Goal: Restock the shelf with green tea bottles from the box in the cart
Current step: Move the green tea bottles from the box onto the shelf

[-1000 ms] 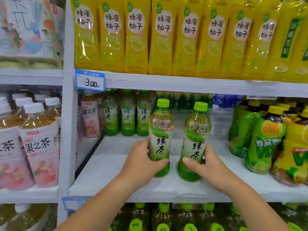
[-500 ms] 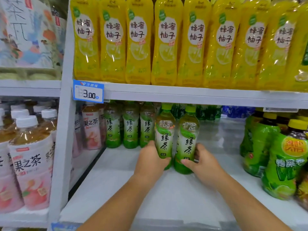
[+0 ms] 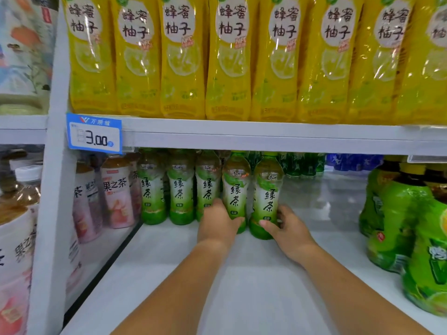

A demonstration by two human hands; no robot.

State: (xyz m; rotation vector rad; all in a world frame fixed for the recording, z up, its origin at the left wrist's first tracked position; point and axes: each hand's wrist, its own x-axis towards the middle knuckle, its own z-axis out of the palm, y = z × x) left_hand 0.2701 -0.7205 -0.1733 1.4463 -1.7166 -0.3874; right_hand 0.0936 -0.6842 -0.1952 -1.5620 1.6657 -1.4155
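Two green tea bottles stand upright deep on the white shelf (image 3: 242,281). My left hand (image 3: 217,223) grips the lower part of the left bottle (image 3: 235,187). My right hand (image 3: 287,226) grips the base of the right bottle (image 3: 267,189). Both bottles sit just right of a row of three matching green tea bottles (image 3: 180,189) at the back. Their caps are half hidden under the upper shelf edge. The box and cart are out of view.
Yellow honey-pomelo bottles (image 3: 229,56) fill the shelf above. Pink peach tea bottles (image 3: 116,192) stand left of the green tea row. Fat green drink bottles (image 3: 399,218) crowd the right side. A blue 3.00 price tag (image 3: 94,134) hangs on the upper shelf edge (image 3: 266,139).
Both hands have pushed the two bottles from the shelf's front edge back towards the rear row, and the bottles now stand close together beside it.
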